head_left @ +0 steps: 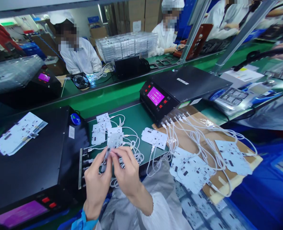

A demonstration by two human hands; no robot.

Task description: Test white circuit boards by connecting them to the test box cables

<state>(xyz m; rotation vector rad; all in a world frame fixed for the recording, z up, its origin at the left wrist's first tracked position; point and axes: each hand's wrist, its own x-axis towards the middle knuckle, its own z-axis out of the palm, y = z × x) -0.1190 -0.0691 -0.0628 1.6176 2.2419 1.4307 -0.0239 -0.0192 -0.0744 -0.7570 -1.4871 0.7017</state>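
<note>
Several white cables [138, 150] tangle under the right hand [125, 169].

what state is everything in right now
left hand: closed on the white circuit panel
right hand: closed on the same panel
white circuit panel: lifted off the bench, tilted
black control unit: powered, screen lit pink
white cables: plugged into the black control unit's front
white panel: lying flat on cardboard

1. Worn on the person's head, looking forward and down over a green workbench [136, 118]
2. Close above the left hand [97, 182] and right hand [127, 169]
3. Faces a co-worker [78, 56] across the bench
</note>
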